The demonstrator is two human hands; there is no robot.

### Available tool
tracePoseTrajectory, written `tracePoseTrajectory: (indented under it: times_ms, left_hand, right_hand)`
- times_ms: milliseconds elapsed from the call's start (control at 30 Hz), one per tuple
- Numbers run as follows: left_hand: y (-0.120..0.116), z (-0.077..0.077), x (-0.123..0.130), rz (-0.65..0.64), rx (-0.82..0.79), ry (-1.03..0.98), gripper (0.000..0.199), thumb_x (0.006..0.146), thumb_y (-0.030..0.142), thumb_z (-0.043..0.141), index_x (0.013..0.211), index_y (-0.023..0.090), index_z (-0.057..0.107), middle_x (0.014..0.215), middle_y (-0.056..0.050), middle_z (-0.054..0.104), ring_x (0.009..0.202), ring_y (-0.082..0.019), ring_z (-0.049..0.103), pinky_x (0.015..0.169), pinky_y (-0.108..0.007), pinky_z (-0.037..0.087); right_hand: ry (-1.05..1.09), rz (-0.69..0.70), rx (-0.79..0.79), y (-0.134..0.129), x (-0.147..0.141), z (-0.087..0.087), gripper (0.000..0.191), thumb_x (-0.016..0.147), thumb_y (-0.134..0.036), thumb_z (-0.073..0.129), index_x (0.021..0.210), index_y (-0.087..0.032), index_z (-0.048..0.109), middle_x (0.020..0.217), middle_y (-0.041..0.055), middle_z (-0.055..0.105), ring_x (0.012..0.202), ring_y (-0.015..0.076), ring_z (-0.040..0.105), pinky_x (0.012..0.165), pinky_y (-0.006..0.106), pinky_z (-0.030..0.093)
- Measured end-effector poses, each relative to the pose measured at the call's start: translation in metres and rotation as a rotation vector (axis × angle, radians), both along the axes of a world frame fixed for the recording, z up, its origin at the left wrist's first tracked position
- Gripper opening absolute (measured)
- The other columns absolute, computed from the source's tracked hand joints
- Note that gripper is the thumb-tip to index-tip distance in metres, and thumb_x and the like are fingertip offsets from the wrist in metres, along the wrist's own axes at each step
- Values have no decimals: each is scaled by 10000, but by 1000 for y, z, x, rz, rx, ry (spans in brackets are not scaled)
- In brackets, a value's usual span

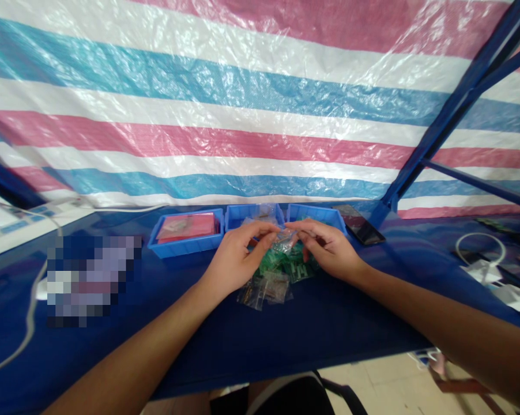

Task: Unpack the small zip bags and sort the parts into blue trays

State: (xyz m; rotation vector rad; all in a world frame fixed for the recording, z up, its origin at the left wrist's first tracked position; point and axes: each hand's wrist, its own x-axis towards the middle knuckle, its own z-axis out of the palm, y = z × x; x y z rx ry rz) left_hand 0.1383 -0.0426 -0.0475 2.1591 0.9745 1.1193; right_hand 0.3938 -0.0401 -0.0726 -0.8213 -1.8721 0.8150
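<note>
A small clear plastic bag is pinched between my two hands above the middle of the table. My left hand grips its left side with thumb and fingers. On its right side, my right hand is closed in a pinch. Beneath both hands lies a pile of green circuit boards, partly hidden by them. In front of the pile rest several small clear bags with small parts inside; what the parts are I cannot make out.
Behind my hands stand three blue bins: the left bin holds pink-red packets, the middle bin clear bags, the right bin green pieces. A dark phone lies right of them. White cables run at left. A striped sheet hangs behind.
</note>
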Motion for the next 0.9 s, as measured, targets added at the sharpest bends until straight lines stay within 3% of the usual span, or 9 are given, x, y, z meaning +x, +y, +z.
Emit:
tracePoseTrajectory:
  times_ms: [133, 300, 533, 633, 733, 900]
  left_hand:
    - [-3, 4, 1, -35, 49, 55, 294, 1108, 418, 608, 1289, 249, 767, 1240, -55, 794, 1093, -216, 764, 926, -316, 602]
    - [-7, 7, 2, -55, 116, 155, 392, 1016, 471, 753, 1313, 216, 747, 1112, -70, 776, 953, -218, 749, 837, -326, 598]
    - [-2, 4, 1, -43, 197, 164, 251, 1114, 359, 602, 1136, 193, 790, 1024, -62, 757, 886, -181, 708, 822, -294, 555]
    - [-2, 6, 0, -23, 189, 133, 252, 1107, 358, 618, 1040, 191, 793, 912, -36, 721, 836, -169, 680, 771, -275, 524]
    - [-1, 8, 0, -22, 169, 93, 291, 1101, 381, 629, 964, 190, 800, 862, -32, 698, 811, -170, 663, 756, -282, 512]
    - [1, 7, 0, 15, 141, 28, 349, 1090, 418, 638, 893, 213, 842, 1131, -78, 721, 1046, -213, 717, 887, -324, 558]
  right_hand:
    - [-35, 4, 86, -3, -1, 4, 216, 1037, -323, 707, 1218, -265, 812, 1188, 85, 774, 937, 205, 755, 683, 284, 622]
    - [9, -53, 35, -5, -2, 6, 184, 1018, -377, 752, 1124, -240, 816, 1045, 70, 782, 820, 179, 733, 614, 260, 570]
    - [51, -45, -60, -3, -2, 3, 272, 1033, -469, 727, 950, -215, 775, 878, 42, 742, 726, 165, 702, 640, 280, 592]
    - [102, -50, -102, -2, -3, -2, 254, 1016, -489, 746, 1062, -239, 762, 927, 46, 771, 756, 189, 732, 643, 302, 613]
    - [152, -40, -123, -2, -3, -7, 374, 1018, -487, 741, 1329, -286, 684, 1074, 62, 790, 892, 230, 780, 636, 306, 631]
    - [102, 1, -61, -4, -4, -7, 479, 1072, -421, 665, 1527, -312, 563, 1275, 98, 757, 1021, 245, 799, 652, 297, 638]
